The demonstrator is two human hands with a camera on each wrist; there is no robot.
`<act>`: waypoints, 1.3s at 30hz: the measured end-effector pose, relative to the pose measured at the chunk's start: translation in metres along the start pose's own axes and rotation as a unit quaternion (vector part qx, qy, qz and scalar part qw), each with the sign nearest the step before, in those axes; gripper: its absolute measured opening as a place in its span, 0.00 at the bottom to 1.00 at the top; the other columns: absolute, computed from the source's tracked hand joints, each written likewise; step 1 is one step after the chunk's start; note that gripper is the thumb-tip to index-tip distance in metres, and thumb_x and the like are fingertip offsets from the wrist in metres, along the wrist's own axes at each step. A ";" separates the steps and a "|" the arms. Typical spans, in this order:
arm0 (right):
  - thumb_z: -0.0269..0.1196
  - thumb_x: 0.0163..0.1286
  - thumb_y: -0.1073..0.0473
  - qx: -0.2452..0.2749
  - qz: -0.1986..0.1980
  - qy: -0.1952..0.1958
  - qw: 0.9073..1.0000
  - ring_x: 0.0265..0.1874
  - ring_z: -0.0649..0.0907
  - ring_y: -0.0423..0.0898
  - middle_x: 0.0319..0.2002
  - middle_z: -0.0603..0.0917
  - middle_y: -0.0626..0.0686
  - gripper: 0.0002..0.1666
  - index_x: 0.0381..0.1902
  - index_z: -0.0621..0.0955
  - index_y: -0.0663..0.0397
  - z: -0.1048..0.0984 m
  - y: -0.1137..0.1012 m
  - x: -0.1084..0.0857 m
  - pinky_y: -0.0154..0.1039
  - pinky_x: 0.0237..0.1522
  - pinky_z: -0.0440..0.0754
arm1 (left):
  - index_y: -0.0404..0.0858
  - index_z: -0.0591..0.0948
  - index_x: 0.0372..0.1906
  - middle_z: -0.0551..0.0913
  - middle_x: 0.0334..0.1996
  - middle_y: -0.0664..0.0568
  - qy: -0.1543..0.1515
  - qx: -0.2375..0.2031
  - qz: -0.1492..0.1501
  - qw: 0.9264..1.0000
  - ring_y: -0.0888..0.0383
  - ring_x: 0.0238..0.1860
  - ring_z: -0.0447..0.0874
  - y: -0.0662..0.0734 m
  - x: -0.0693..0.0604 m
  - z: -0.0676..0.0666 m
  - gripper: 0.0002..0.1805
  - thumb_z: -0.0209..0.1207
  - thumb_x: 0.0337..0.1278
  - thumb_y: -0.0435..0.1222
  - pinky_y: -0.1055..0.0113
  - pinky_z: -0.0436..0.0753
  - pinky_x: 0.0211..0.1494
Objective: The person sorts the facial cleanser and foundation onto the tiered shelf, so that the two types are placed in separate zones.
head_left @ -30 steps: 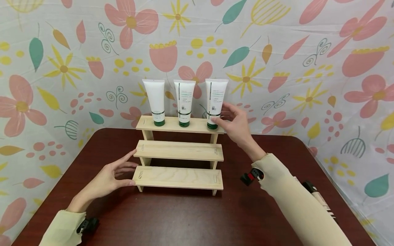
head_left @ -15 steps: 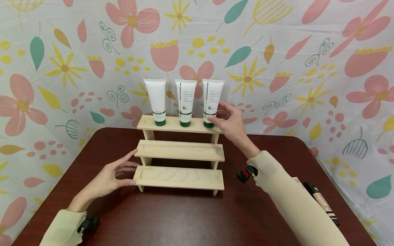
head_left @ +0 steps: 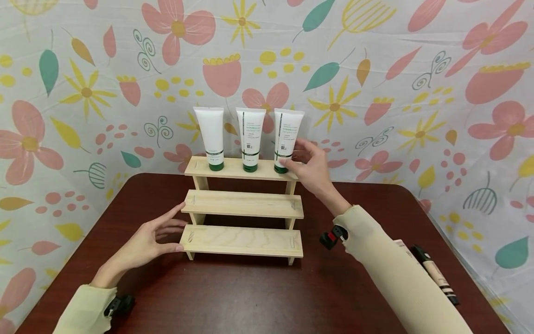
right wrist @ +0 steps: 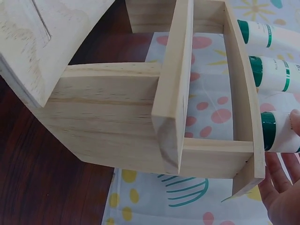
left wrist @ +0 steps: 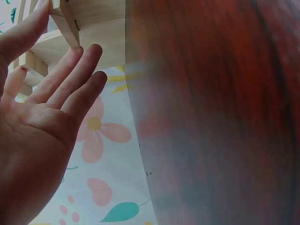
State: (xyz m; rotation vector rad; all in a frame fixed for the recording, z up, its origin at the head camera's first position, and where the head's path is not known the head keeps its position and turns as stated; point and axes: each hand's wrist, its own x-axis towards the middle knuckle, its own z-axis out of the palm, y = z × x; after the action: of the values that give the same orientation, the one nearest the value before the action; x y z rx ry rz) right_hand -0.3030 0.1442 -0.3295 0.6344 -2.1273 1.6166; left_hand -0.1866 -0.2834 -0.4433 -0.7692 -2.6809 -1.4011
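"White squeeze tube, green cap down, stands at the right end of the top tier of a three-step wooden display stand. Whose grip do we see on it?"

"A person's right hand. We see the thumb on the printed front and the fingers behind, clamped on the tube low down, near its cap."

"And the left hand?"

"Well apart from the right, gripping nothing. We see its thumb touching the left end of the bottom step and its forefinger touching the left end of the middle one."

"What shares the top tier?"

"We count two more: a printed tube in the middle and a mostly blank-faced tube at the left, each upright on a green cap, apart from its neighbor."

"And around them?"

"The stand rests on a dark reddish-brown table before a floral backdrop in pink, yellow and green. At the table's right side, beside a cream sleeve, we make out a black-and-beige cylindrical item; the sleeve partly hides a pale object next to it. We also spot a black camera at each wrist."
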 end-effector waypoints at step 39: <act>0.75 0.68 0.63 -0.020 0.007 -0.044 0.999 0.49 0.87 0.55 0.54 0.87 0.59 0.33 0.69 0.80 0.58 -0.018 0.000 -0.009 0.52 0.53 0.84 | 0.54 0.58 0.86 0.83 0.61 0.44 0.002 0.000 -0.001 1.000 0.47 0.58 0.86 -0.001 0.000 0.000 0.58 0.80 0.54 0.38 0.49 0.83 0.61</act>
State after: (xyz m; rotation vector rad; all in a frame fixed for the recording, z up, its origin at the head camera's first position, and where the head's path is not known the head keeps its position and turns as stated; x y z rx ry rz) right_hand -0.2950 0.1624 -0.3300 0.6909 -2.2259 1.5761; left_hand -0.1866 -0.2837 -0.4439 -0.7628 -2.6804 -1.4029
